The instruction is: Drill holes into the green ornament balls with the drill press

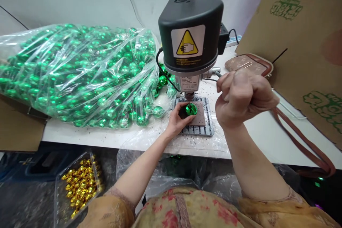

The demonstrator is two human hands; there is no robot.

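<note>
A small black-headed drill press (191, 28) stands in front of me, its bit pointing down at a shiny green faceted ball (191, 109). My left hand (177, 118) grips that ball between thumb and fingers, on a brown board (200, 117) over the slotted metal base (210, 128). Closed in a fist, my right hand (242, 98) is at the end of the press's feed lever (217, 74); the fingers cover most of the grip. The bit's tip appears to meet the ball's top, though whether it has entered I cannot tell.
A large clear plastic bag (80, 78) of green balls fills the table's left side. To the right are a brown purse (251, 65) with a strap and a cardboard box (301, 42). A clear bin (80, 185) of gold balls sits below left. Dark shavings litter the tabletop.
</note>
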